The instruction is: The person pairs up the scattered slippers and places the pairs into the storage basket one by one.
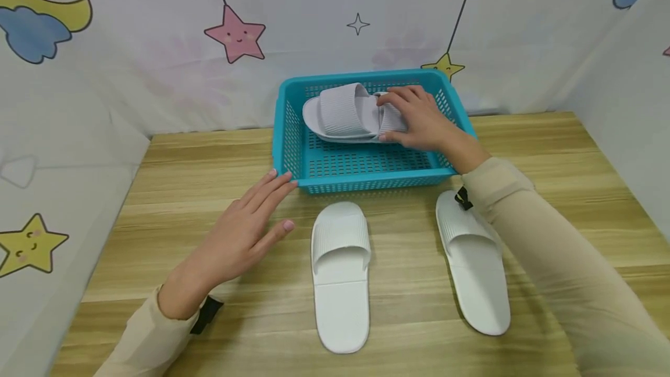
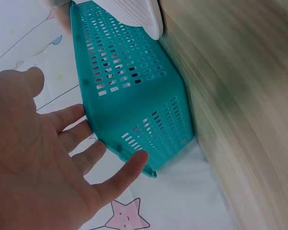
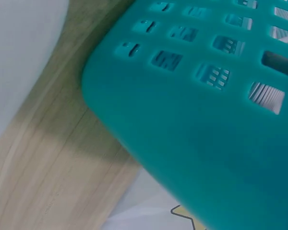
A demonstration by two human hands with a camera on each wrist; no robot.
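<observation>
Inside the blue-green plastic basket (image 1: 374, 182) lie light grey slippers, overlapping each other. The left one (image 1: 342, 112) shows its whole ribbed strap, while much of the right one (image 1: 392, 120) is hidden. My right hand (image 1: 421, 121) reaches over the basket's front right, its thumb and fingers curled about the right slipper. At the basket's front left corner, my left hand (image 1: 238, 237) has its fingers extended, fingertips right at the rim. The left wrist view shows this hand (image 2: 43, 153) palm-on beside the perforated basket wall (image 2: 129, 76). The right wrist view shows only the basket's outside (image 3: 182, 124), not the hand.
Two white slippers lie on the wooden table (image 1: 209, 167) in front of the basket: one in the middle (image 1: 341, 307), another (image 1: 478, 284) beside my right sleeve. A white cloth backdrop (image 1: 157, 45) with printed stars stands behind the basket and along both sides.
</observation>
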